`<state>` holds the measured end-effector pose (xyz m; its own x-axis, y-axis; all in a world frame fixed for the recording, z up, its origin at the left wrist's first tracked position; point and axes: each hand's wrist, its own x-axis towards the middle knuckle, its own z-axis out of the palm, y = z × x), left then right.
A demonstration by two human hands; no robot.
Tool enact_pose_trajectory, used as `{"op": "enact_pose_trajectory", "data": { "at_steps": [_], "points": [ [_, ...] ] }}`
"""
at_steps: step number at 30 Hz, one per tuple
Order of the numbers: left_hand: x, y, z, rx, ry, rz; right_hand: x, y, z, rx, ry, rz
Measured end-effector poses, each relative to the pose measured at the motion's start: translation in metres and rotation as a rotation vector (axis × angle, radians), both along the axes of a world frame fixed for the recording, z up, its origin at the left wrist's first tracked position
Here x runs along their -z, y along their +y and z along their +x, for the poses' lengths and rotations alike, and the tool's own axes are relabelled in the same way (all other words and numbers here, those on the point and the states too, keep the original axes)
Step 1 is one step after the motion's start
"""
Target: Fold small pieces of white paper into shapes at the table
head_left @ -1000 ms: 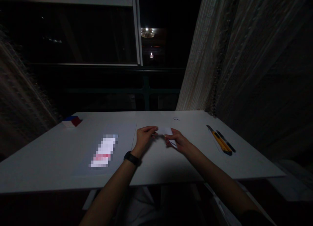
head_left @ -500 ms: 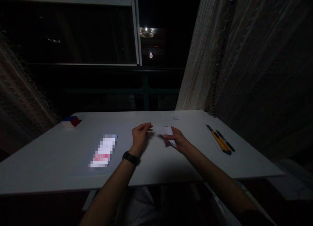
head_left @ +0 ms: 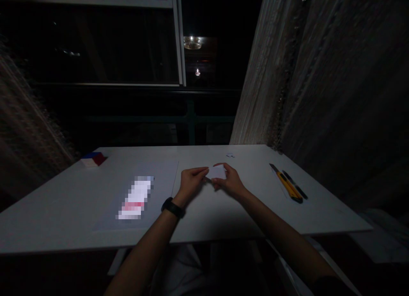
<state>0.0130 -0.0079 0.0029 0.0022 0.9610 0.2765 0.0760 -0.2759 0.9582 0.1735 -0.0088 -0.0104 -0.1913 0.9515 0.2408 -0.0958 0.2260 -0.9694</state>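
A small white piece of paper [head_left: 217, 172] is held between both hands above the middle of the table. My right hand [head_left: 232, 181] is closed around its right side, thumb at the lower edge and fingers at the upper edge. At the left edge of the paper, my left hand [head_left: 192, 181] pinches with thumb and fingertips. A dark wristband [head_left: 172, 207] is on the left wrist. Whether the paper is folded or stacked is too dim to tell.
On the white table [head_left: 207, 227], a lit, blurred-out phone [head_left: 136, 198] lies on a pale sheet [head_left: 166, 176] at left. A colour cube [head_left: 92, 159] sits far left. A yellow cutter knife [head_left: 287, 185] and a dark pen [head_left: 295, 185] lie at right. Small scraps [head_left: 230, 155] lie behind my hands.
My left hand has moved right and now grips the left edge of the paper, where before it was apart from it. The paper has turned in my right hand to show a broader face.
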Motion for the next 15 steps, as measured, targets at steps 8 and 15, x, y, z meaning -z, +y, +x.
{"op": "enact_pose_trajectory", "data": {
  "at_steps": [8,15],
  "points": [
    [0.0003,-0.0022,0.0013,-0.042,0.052,0.031,0.0012,-0.0001,0.0003,-0.027,0.038,-0.035],
    [0.0026,-0.0015,0.0011,-0.046,0.075,0.046,0.0026,0.0037,-0.0004,0.071,0.116,-0.075]
  ]
}}
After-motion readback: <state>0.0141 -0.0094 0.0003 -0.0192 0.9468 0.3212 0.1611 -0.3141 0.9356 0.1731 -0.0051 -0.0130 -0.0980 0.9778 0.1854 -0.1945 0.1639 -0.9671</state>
